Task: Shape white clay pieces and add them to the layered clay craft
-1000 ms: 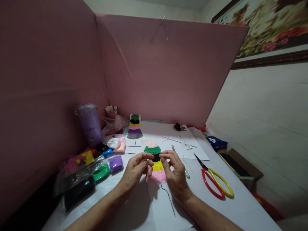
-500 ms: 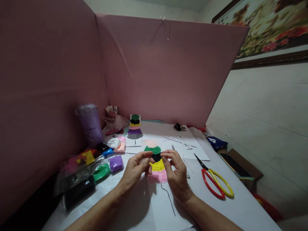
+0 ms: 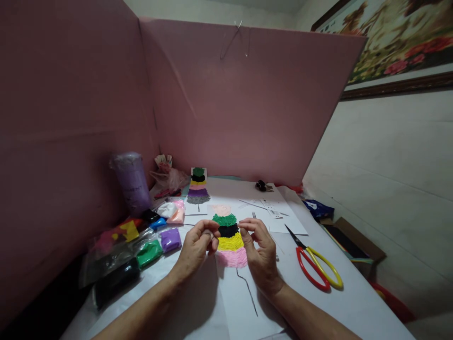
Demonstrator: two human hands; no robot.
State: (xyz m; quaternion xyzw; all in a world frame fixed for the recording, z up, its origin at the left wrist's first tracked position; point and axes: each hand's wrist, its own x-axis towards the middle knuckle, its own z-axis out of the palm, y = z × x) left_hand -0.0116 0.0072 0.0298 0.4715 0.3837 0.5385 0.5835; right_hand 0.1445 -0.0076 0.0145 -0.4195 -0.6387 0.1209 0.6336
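Between my hands lies a white sheet [image 3: 244,302] bearing a layered clay picture [image 3: 231,243], with bands of peach, green, black, yellow and pink above a dark drawn line. My left hand [image 3: 198,243] hovers at the left edge of the black band, its fingers curled in and pressed together. On the other side, my right hand [image 3: 261,252] has thumb and forefinger brought close beside the black band. Whatever either fingertip grip contains is too small or too hidden to make out.
Bagged clay in purple [image 3: 170,239], green [image 3: 148,254] and black [image 3: 118,283] lies left, below a purple tumbler [image 3: 132,184]. Scissors [image 3: 313,262] rest on the right. Farther back are a finished-looking layered picture [image 3: 198,189] and keys [image 3: 264,186]. Pink panels stand behind.
My hands have drawn apart, the left one moving left off the picture. More of the black band shows between them.
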